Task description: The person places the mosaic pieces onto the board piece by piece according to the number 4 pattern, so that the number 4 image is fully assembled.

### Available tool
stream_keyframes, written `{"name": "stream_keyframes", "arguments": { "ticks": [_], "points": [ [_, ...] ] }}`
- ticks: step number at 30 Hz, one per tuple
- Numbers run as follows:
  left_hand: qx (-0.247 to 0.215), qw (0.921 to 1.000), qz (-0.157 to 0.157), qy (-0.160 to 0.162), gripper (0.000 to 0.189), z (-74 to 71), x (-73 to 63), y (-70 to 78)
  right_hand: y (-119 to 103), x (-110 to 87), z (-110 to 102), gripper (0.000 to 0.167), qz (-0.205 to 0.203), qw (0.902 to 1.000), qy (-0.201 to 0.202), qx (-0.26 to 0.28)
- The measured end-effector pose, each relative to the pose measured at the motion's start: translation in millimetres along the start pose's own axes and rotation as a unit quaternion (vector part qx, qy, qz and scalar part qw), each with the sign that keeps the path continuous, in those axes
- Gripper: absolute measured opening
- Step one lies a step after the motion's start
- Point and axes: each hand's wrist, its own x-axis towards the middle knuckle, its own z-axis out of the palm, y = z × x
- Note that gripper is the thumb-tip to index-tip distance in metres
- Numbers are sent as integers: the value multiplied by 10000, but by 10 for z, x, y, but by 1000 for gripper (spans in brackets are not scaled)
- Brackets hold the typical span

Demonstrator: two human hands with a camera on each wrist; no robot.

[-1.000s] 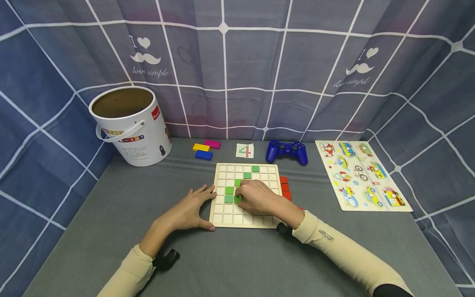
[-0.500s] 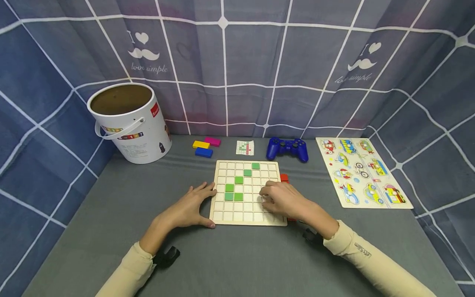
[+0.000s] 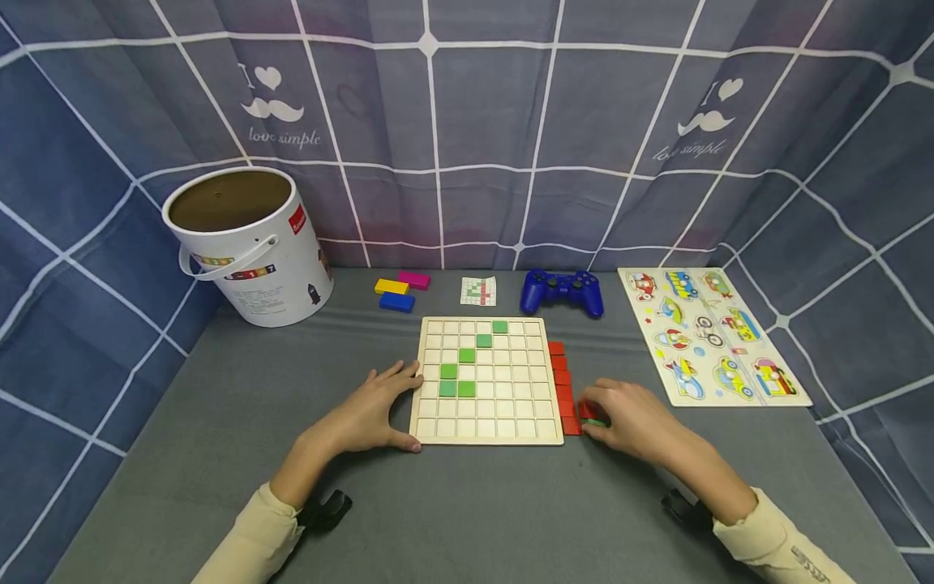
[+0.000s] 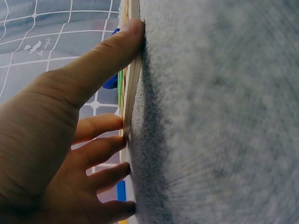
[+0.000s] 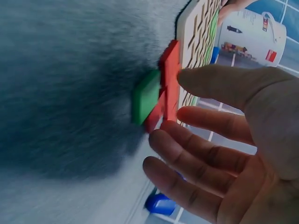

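Observation:
A wooden grid board (image 3: pixel 486 427) lies flat in the middle of the table, with several green square tiles (image 3: pixel 467 355) set in its cells. My left hand (image 3: pixel 372 414) steadies its left side, fingers spread along the edge and thumb at the near corner. Red tiles (image 3: pixel 565 405) stand in a row against the right edge. Just beyond them, a loose green tile (image 5: pixel 147 98) leans by the red ones. My right hand (image 3: pixel 635 418) reaches over these tiles with thumb and fingers apart and nothing between them; the fingertips are close to the green tile.
A white bucket (image 3: pixel 255 288) stands at the back left. Behind the board lie yellow, pink and blue blocks (image 3: pixel 397 302), a small pattern card (image 3: pixel 477 291) and a blue game controller (image 3: pixel 561 293). At right lies a vehicle picture board (image 3: pixel 715 341). Patterned curtains close the back and sides.
My right hand has moved right, from over the board to the loose tiles beside it, uncovering the right-hand cells and red tiles. My left hand stays at the board's edge.

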Motion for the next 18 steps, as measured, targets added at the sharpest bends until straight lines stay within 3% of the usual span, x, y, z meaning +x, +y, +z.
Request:
{"name": "stream_keyframes", "arguments": {
  "ticks": [4, 14, 18],
  "points": [
    [8, 10000, -3, 14, 104, -6, -8, -1, 25, -116, -10, 38, 198, 9997, -122, -125],
    [24, 10000, -23, 17, 104, -8, -14, 3, 13, -206, 77, 28, 313, 9992, 251, 58],
    [25, 10000, 17, 23, 103, -14, -6, 4, 2, -221, 95, 27, 373, 9990, 227, 90]
  ]
}}
